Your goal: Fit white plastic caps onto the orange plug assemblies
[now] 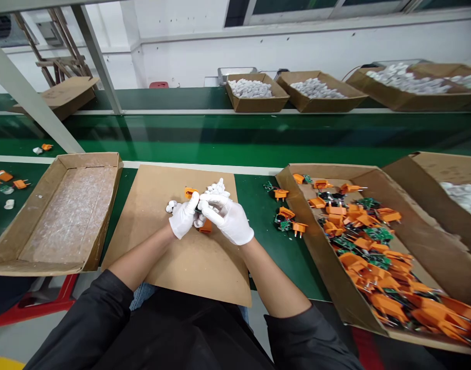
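My left hand and my right hand, both in white gloves, meet over a brown cardboard sheet. Their fingertips pinch together around a small part, mostly hidden, with a dark bit showing. An orange plug piece shows just beyond my left fingers, and another orange piece sits below the meeting fingertips. A heap of small white pieces lies behind my right hand. More white pieces are beside my left hand. Whether the orange pieces are held or lie on the sheet, I cannot tell.
On the right, a cardboard box holds many orange plugs with green circuit boards. Loose plugs lie beside it. At left stands a shallow cardboard tray. Boxes of white pieces line the back, behind the green conveyor.
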Tool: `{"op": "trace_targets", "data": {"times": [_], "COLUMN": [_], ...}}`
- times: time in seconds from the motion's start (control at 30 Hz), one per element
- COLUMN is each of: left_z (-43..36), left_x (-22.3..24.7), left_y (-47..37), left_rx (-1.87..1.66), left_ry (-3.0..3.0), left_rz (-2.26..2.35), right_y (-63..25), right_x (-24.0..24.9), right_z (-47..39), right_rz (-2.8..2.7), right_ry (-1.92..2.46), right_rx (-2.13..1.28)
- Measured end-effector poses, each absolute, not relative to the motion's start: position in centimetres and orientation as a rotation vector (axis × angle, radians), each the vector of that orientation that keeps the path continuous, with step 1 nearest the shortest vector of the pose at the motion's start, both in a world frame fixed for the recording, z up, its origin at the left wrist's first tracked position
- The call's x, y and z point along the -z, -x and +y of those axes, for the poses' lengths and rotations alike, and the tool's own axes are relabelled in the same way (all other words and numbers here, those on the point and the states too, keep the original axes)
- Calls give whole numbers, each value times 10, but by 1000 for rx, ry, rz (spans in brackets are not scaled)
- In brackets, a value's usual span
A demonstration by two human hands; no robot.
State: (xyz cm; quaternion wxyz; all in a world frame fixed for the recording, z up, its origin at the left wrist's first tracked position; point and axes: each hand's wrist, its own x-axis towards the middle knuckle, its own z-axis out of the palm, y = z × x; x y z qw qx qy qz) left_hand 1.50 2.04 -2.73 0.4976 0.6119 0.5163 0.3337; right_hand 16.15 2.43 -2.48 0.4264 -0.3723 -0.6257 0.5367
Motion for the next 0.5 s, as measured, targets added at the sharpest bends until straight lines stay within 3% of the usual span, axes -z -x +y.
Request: {"op": "trace_targets", "data": {"times": [0.27,0.5], "left_z": [20,16], "left_x": [14,9], "left_y": [-12,-17], "left_rx": [-757,-856], "left_ry": [-1356,-1551], "left_rz": [1171,1429], "right_y": [-163,-162], "right_x": [24,29], "right_z": [24,27], "right_rz": [-1650,-1606], "right_ry": [972,931], "right_rx": [-1085,-1170]}}
